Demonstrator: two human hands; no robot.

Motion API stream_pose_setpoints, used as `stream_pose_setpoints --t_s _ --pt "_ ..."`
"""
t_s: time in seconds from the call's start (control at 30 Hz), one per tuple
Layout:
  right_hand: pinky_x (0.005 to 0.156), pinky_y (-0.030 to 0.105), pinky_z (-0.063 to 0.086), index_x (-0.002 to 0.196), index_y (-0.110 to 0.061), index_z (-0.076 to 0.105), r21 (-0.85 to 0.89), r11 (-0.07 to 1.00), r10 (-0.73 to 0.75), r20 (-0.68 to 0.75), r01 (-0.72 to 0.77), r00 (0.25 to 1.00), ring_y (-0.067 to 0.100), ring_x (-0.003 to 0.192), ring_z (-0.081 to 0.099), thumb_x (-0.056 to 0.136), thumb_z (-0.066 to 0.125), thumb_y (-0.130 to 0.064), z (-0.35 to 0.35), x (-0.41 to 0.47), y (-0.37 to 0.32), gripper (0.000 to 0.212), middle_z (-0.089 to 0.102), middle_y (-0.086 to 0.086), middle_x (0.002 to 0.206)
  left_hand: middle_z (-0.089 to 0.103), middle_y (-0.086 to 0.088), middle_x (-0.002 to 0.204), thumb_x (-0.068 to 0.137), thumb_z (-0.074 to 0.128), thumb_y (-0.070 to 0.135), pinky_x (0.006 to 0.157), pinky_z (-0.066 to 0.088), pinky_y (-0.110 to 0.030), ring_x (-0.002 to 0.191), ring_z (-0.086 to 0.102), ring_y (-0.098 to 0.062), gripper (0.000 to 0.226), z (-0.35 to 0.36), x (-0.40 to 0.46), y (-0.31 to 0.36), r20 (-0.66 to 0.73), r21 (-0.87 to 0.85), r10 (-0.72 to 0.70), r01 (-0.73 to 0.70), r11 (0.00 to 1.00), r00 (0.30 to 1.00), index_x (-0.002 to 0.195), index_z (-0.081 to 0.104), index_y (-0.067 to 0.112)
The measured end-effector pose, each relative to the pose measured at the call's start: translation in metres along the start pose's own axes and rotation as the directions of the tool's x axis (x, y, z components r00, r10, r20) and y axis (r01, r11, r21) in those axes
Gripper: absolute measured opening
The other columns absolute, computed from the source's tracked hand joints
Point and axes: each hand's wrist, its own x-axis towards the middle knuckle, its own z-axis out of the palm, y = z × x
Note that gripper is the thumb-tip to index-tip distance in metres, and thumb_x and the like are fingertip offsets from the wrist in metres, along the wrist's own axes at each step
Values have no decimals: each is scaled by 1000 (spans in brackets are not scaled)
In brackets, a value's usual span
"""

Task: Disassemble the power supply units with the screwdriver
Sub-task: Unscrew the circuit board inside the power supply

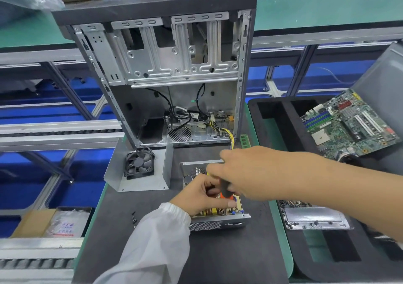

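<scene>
An opened power supply unit [218, 221] lies on the dark mat, its circuit board exposed and its mesh side facing me. My right hand [250, 172] grips a screwdriver [225, 191] with a black and orange handle, tip pointing down into the board. My left hand [200, 193], in a white sleeve, rests on the unit with curled fingers touching its inner parts beside the screwdriver. The removed metal cover [139, 174] with a black fan [139, 163] stands to the left. Both hands hide much of the board.
An empty computer case [165, 69] stands upright behind the unit, loose cables inside. A motherboard [349, 122] leans on black foam [281, 117] at the right. A small metal part [314, 216] lies nearby. Loose screws [133, 217] sit on the mat. A cardboard box [52, 222] is at lower left.
</scene>
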Motion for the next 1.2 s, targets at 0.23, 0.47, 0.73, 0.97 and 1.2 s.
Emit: stream_pose_setpoints --t_s 0.23,0.47,0.73,0.97,1.2 --pt "53 31 33 112 -19 43 -22 994 104 -25 -104 994 24 73 46 84 53 -64 -9 1 -5 55 38 4 86 47 -9 64 71 82 25 64 30 -26 59 37 -19 13 1 0 0 -19 18 -43 43 999 999 73 70 28" --pt "66 33 40 122 -28 39 134 989 -79 77 68 994 21 97 39 90 59 -23 -2 -5 0 38 34 5 115 58 17 62 74 78 -3 67 42 -12 63 49 -1 36 1 0 -2 -33 -13 -67 67 998 997 75 64 31" --pt "48 30 28 94 -18 51 -74 986 141 -86 -148 986 30 87 59 98 48 -39 -4 5 -13 22 41 2 76 62 22 61 78 77 1 59 37 -5 58 51 8 43 0 0 1 9 23 -66 66 998 998 72 72 42" --pt "54 31 35 118 -24 40 156 987 40 -6 -39 999 25 74 46 85 63 -50 2 0 -4 48 34 1 87 63 22 63 74 77 -6 66 43 -12 63 54 7 39 0 -2 -3 -32 45 -100 101 994 994 74 62 30" --pt "45 26 23 103 -18 49 198 978 100 -158 -68 982 18 57 34 92 54 -42 8 4 4 26 26 -6 69 23 -2 66 78 74 10 55 28 -15 58 24 -10 31 -25 -11 -1 -11 -3 -47 47 999 999 88 68 39"
